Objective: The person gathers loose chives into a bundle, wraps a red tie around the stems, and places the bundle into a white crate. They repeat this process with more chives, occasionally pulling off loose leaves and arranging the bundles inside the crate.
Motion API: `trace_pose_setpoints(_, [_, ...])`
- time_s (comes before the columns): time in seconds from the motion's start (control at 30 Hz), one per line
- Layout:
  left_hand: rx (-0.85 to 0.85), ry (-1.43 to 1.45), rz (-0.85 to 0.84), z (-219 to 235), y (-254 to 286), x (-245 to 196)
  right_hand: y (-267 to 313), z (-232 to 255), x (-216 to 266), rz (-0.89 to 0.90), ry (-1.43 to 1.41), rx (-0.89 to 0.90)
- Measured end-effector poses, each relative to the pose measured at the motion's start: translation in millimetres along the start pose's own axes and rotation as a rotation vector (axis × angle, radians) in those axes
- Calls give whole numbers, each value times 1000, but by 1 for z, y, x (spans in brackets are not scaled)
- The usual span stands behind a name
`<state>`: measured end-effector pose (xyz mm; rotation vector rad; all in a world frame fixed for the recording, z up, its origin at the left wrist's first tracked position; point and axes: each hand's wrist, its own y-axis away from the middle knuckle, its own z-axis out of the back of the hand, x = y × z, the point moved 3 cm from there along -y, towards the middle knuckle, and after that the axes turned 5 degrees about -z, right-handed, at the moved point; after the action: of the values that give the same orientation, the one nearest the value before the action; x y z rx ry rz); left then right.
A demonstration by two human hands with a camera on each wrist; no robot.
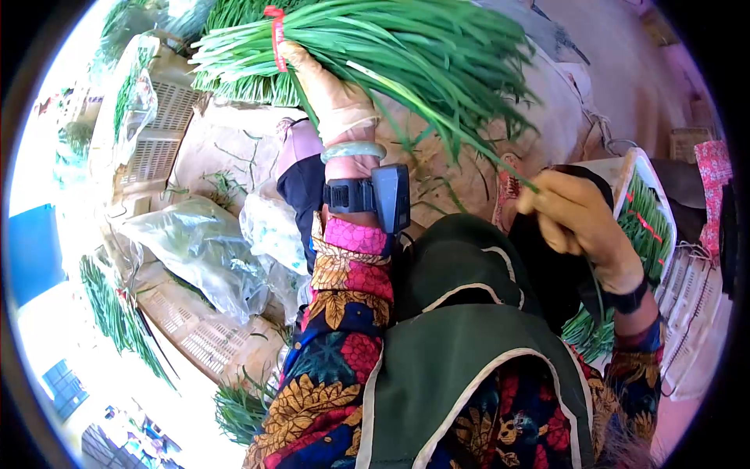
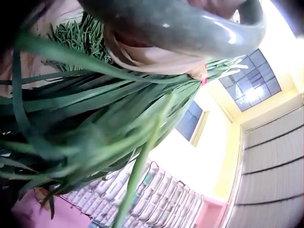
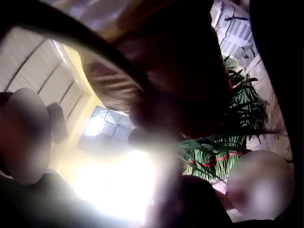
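Observation:
In the head view, my left hand (image 1: 328,90) grips a thick bunch of long green chives (image 1: 426,66) near its stem end, held up in front of me. A red band (image 1: 276,39) circles the stems right beside the thumb. My right hand (image 1: 582,223), lower and to the right, has its fingers curled and pinches a long chive leaf (image 1: 500,162) that stretches from the bunch. From the left wrist, leaves (image 2: 95,109) fan out below a pale glove cuff (image 2: 156,59) and a green bangle (image 2: 185,28). The right wrist view is dark and blurred over the hand.
Banded chives (image 1: 644,215) lie in a white crate (image 1: 668,211) at the right. On the left stand pale plastic baskets (image 1: 211,328), with clear plastic bags (image 1: 195,242) lying by them. Loose leaves (image 1: 226,187) are scattered on the ground cloth (image 1: 207,148).

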<state>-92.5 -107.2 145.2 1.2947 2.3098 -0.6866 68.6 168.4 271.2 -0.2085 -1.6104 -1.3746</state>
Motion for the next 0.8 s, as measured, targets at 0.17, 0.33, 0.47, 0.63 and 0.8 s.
trace_pose_setpoints(0.17, [-43,174,-51,-4,-14,-20,50,37,-32,185,-151,-258])
trace_pose_setpoints(0.33, [-55,26,-231,2,-24,-83,51,37,-32,212,-199,-405])
trace_pose_setpoints(0.47, [-10,203,-221,36,-47,-151,38,30,-39,271,-303,-312])
trace_pose_setpoints(0.63, [-55,-451,-616,65,23,-250,43,9,-34,305,-197,-389])
trace_pose_setpoints(0.8, [-256,-265,-606,92,114,-373,89,-39,-44,391,-99,-357])
